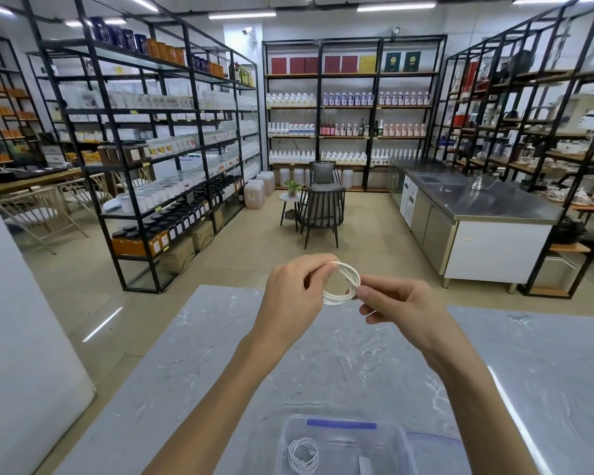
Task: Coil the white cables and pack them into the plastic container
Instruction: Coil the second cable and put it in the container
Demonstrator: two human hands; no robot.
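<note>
I hold a white cable point(344, 284) wound into a small ring of several loops, raised above the far part of the grey marble table point(192, 365). My left hand point(294, 296) pinches the ring's top-left side. My right hand point(400, 308) pinches its right side, with a short cable end showing under the fingers. At the bottom edge stands a clear plastic container point(396, 437) with a blue strip on its far rim. Inside it lies another coiled white cable point(303, 454) at the left, and a small white object sits toward the middle.
A clear lid with a blue edge point(436, 450) lies right of the container. Beyond the table are black shelving racks point(158, 138) with bottles, two dark chairs point(321, 207) and a steel counter point(487, 207).
</note>
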